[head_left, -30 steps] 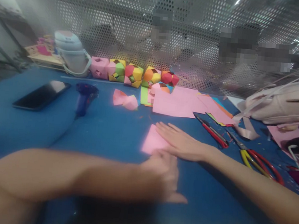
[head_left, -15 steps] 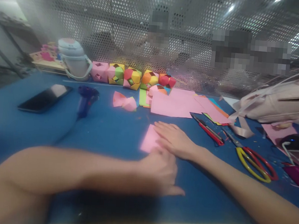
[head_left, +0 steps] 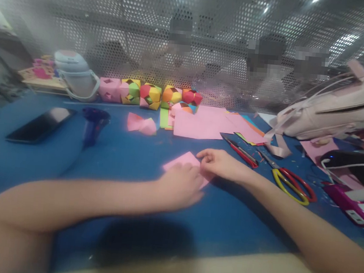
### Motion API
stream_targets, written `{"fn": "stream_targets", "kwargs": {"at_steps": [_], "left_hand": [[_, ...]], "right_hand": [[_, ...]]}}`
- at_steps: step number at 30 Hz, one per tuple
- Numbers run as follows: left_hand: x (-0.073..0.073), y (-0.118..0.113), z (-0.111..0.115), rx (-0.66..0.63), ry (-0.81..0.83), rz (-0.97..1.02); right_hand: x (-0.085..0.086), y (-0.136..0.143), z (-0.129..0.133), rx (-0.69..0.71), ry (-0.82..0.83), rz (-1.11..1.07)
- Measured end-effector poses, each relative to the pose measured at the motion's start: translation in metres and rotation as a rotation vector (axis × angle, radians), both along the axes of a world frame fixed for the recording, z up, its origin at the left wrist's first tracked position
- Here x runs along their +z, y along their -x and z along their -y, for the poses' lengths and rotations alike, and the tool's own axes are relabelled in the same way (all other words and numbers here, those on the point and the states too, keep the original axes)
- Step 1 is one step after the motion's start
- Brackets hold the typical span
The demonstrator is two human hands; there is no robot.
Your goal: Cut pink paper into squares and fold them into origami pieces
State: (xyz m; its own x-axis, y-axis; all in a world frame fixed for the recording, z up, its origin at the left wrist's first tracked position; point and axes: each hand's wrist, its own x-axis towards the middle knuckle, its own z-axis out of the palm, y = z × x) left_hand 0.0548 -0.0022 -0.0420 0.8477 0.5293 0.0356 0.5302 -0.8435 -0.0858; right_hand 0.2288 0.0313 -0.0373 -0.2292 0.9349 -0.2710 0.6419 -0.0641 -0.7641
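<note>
A small pink sheet of paper [head_left: 184,158] lies on the blue tabletop in front of me, turned so that one corner points away. Across its near part is my left hand [head_left: 179,186], slightly blurred, its fingers closed and pressed down on the paper. My right hand [head_left: 220,164] is at the paper's right edge, thumb and bent forefinger closed on it. Both hands hide the near and right parts of the sheet. Beyond them lie larger pink sheets [head_left: 198,125] and a folded pink paper piece [head_left: 141,123].
Folded paper balls [head_left: 150,95] line the perforated metal screen. To the left are a glue gun [head_left: 94,124], a phone [head_left: 41,125] and a white bottle [head_left: 75,76]. Rightward lie a cutter [head_left: 241,152], scissors [head_left: 292,184], a pale bag [head_left: 331,107] and a purple power strip [head_left: 351,204].
The pink paper has turned so a corner points away. My right hand has gone from lying flat on it to pinching at its right edge; my left hand has shifted left and forward.
</note>
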Motion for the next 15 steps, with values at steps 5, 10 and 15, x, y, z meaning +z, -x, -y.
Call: {"fn": "stream_targets", "kwargs": {"at_steps": [5, 10, 15], "left_hand": [[0.003, 0.005, -0.02, 0.033, 0.018, -0.062], [0.01, 0.013, -0.039, -0.007, 0.117, -0.061], [0.018, 0.022, -0.05, -0.11, 0.237, -0.1]], "right_hand": [[-0.005, -0.004, -0.003, -0.071, 0.011, -0.177], [0.002, -0.021, -0.014, -0.024, -0.153, -0.056], [0.0, -0.063, -0.015, -0.004, -0.488, 0.45]]}}
